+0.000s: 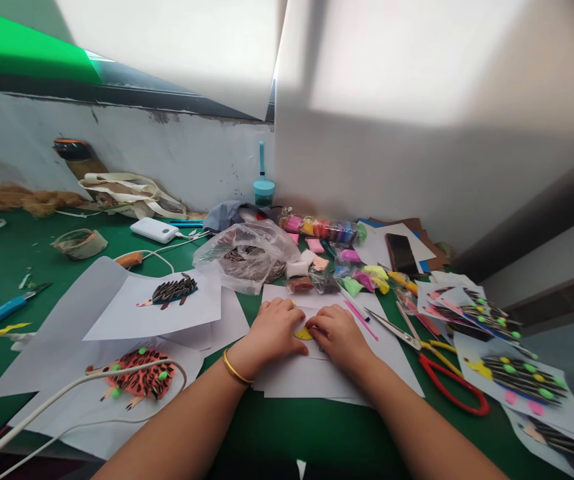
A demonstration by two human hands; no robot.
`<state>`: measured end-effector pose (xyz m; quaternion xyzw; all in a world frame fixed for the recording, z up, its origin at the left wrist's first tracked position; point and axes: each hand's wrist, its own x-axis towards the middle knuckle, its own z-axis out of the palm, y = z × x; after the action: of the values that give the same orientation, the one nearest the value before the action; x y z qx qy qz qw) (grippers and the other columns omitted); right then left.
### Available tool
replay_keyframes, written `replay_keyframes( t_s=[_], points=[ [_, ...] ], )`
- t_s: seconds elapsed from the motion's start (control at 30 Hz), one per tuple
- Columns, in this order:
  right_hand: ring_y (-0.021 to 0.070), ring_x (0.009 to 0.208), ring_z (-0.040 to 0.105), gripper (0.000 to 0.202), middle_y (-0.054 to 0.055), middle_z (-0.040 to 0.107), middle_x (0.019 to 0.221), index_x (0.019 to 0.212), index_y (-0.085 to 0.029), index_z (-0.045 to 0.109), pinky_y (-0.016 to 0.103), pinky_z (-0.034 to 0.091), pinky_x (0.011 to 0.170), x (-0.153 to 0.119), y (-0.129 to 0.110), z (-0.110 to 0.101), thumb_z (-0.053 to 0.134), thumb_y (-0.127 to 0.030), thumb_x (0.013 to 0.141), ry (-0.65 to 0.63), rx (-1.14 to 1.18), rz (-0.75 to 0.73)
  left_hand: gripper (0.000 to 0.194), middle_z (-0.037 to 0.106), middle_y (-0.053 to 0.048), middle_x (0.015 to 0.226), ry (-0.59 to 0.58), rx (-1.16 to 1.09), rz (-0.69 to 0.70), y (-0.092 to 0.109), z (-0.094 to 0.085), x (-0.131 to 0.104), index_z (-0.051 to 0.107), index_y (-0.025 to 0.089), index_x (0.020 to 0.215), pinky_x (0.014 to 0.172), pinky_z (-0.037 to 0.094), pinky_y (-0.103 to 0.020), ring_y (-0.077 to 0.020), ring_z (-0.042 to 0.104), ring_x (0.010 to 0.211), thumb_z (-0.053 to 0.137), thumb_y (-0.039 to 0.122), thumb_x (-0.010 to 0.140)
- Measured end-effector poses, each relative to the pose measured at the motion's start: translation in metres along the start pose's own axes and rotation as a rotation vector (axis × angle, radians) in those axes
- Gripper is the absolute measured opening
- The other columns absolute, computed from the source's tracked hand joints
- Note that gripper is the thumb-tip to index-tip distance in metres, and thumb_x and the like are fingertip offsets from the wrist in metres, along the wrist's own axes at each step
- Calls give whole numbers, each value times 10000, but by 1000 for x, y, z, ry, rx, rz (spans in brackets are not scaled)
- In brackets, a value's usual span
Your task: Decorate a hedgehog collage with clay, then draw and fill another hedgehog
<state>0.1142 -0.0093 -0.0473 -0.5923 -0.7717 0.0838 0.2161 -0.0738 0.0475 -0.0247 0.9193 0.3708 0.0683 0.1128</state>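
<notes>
A flat piece of yellow clay [303, 333] lies on the white paper [297, 380] in front of me, partly covered by my hands. My left hand [277, 325] rests on the paper at the clay's left side, fingers lying forward and thumb held apart. At the clay's right edge, my right hand [339, 335] has its fingers bent and pressed together on it. Their tips are partly hidden. Just right of that hand, a pink stick [361, 320] lies on the paper. Scissors with red and yellow handles [421, 345] lie at the paper's right edge.
Several clay packets [317, 263] and a plastic bag of striped seeds [249, 257] lie behind the paper. Hedgehog pictures [139, 377] are at left, with more [521, 380] at right. A white cable [67, 390], blue cutter [1, 317] and phone [401, 253] also lie there.
</notes>
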Motion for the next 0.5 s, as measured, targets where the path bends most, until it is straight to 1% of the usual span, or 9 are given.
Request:
replay_keyframes(
  t_s=[0.13, 0.27, 0.37, 0.5],
  points=[
    [207, 909, 541, 106, 36, 670, 903, 916, -251, 739, 337, 392, 803, -1, 2, -1, 666, -195, 864, 2, 10, -9, 602, 631, -49, 1038, -2, -9, -2, -1, 1, 0, 648, 261, 1075, 860, 403, -425, -292, 548, 1037, 824, 583, 597],
    [212, 910, 549, 153, 50, 669, 903, 961, -241, 739, 341, 408, 811, -2, 7, -3, 628, -178, 878, 42, 35, -31, 628, 633, -55, 1044, -5, -15, -9, -1, 2, 1, 649, 262, 1084, 860, 401, -423, -296, 549, 1036, 827, 593, 581],
    [210, 880, 554, 201, 49, 665, 881, 964, -246, 750, 350, 407, 805, -4, 11, -5, 617, -141, 856, 71, 37, -53, 637, 632, -52, 1049, -9, -24, -16, -1, 2, 1, 646, 268, 1093, 864, 401, -425, -297, 549, 1041, 830, 590, 576],
    [199, 833, 552, 235, 41, 656, 836, 955, -270, 766, 347, 405, 776, -6, 12, -5, 630, -130, 823, 66, 33, -102, 630, 628, -55, 1057, -23, -37, -26, -1, 1, 1, 647, 272, 1095, 877, 397, -421, -298, 546, 1054, 829, 584, 578]
  ],
)
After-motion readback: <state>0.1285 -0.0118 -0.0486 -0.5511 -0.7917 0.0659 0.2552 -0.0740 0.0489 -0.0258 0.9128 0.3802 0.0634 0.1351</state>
